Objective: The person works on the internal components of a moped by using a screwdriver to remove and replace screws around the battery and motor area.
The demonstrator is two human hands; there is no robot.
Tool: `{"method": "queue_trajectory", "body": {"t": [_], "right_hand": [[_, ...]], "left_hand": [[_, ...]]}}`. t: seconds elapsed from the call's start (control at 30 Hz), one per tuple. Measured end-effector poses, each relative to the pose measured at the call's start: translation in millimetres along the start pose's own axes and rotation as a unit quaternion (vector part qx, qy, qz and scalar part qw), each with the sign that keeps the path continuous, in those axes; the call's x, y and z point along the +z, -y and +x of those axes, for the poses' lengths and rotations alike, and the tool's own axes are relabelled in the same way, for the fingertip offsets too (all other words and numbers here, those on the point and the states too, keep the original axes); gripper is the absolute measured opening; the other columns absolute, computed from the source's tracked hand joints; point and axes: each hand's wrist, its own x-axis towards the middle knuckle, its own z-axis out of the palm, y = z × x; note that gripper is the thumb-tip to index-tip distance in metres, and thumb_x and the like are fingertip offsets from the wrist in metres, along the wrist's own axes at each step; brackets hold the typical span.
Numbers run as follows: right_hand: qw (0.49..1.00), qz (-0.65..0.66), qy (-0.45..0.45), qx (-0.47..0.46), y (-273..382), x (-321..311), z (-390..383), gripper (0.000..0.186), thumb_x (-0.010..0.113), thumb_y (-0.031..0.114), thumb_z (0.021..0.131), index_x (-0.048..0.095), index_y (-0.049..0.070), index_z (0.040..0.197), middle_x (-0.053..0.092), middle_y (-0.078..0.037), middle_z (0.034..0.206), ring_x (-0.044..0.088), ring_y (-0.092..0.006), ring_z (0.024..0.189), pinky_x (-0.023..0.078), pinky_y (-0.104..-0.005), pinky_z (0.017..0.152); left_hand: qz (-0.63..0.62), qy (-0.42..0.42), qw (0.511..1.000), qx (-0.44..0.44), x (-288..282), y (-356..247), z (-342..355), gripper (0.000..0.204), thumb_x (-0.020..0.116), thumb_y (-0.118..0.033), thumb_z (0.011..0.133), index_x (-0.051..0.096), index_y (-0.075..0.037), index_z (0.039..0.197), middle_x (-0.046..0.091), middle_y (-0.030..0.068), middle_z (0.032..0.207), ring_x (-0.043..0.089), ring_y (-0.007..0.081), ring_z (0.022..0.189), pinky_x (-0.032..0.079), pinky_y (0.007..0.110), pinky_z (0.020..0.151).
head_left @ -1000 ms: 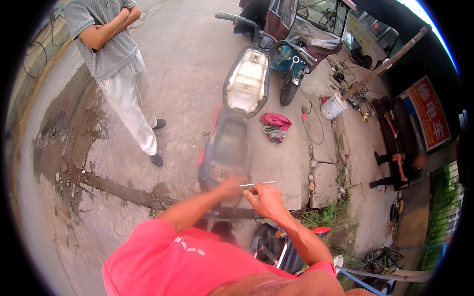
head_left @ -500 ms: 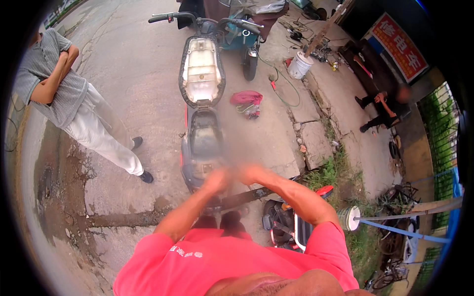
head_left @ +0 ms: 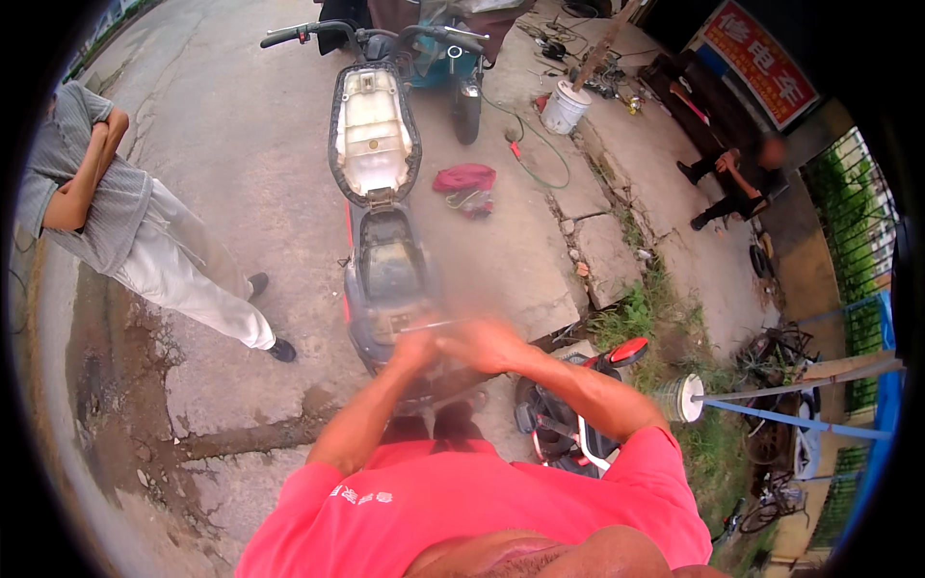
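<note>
My left hand (head_left: 414, 349) and my right hand (head_left: 482, 344) meet in front of my body, above the rear of an electric scooter (head_left: 362, 323). Both appear closed, though a blur smears the fingers. A thin pale strip (head_left: 424, 326) shows at the top of my left hand; its kind I cannot make out. The scooter's seat (head_left: 374, 130) is flipped up toward the handlebars, with its pale underside showing. Below it the storage bucket (head_left: 388, 255) under the seat lies open. Neither hand visibly touches the scooter.
A pink cloth bundle (head_left: 464, 181) lies right of the scooter. A person with crossed arms (head_left: 87, 193) stands at left; another person (head_left: 737, 178) sits at right. Nearby are a white bucket (head_left: 566, 108) with a post, a green hose (head_left: 554, 173) and a red-and-black vehicle (head_left: 564, 424).
My hands have come closer together, and the thin pale strip now shows at the left one. The whole scene has shifted slightly left in view. The scooter's seat stays raised.
</note>
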Motion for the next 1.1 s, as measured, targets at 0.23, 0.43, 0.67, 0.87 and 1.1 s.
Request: {"method": "queue_trajectory", "body": {"t": [0.23,0.43,0.67,0.87,1.1], "right_hand": [[0.94,0.313,-0.02,0.133,-67,65,48,0.075,0.059,0.066,0.094,0.07,-0.005,0.117,0.075,-0.013,0.099,0.071,-0.0227,0.081,0.055,-0.0379,0.072],[0.997,-0.073,0.008,0.021,-68,47,76,0.039,0.063,0.034,0.093,0.069,0.001,0.112,0.076,-0.017,0.106,0.072,-0.0319,0.09,0.054,-0.0422,0.077],[0.919,-0.362,-0.045,-0.153,-3,-4,47,0.027,0.062,0.022,0.092,0.069,0.003,0.109,0.073,-0.015,0.106,0.069,-0.0344,0.101,0.051,-0.0478,0.088],[0.994,0.1,0.006,0.047,33,-27,-13,0.044,0.063,0.044,0.098,0.068,0.004,0.114,0.073,-0.009,0.094,0.07,-0.0246,0.085,0.054,-0.038,0.077],[0.79,0.487,0.029,0.372,5,13,23,0.076,0.045,0.073,0.098,0.067,0.002,0.114,0.072,-0.006,0.088,0.068,-0.0181,0.073,0.052,-0.0327,0.068]], "left_hand": [[0.069,0.012,0.997,-0.023,2,-9,5,0.029,0.059,-0.023,0.094,0.071,-0.011,0.117,0.073,0.0205,0.114,0.069,0.0427,0.107,0.055,0.052,0.087],[0.065,-0.014,0.998,-0.019,15,8,7,0.027,0.058,-0.025,0.094,0.072,-0.008,0.11,0.073,0.0239,0.108,0.07,0.0443,0.101,0.055,0.054,0.083],[0.034,0.015,0.999,-0.015,-3,-8,3,0.035,0.055,-0.031,0.1,0.06,-0.008,0.126,0.07,0.0272,0.114,0.065,0.0495,0.109,0.053,0.057,0.087],[0.007,0.001,1.0,-0.005,-1,-3,-11,0.03,0.051,-0.033,0.103,0.062,-0.012,0.121,0.072,0.0231,0.107,0.069,0.0445,0.101,0.054,0.053,0.081],[-0.032,-0.025,0.999,-0.031,-2,-5,-4,0.03,0.049,-0.033,0.102,0.063,-0.012,0.12,0.072,0.0206,0.096,0.073,0.0388,0.082,0.054,0.051,0.07]]}}
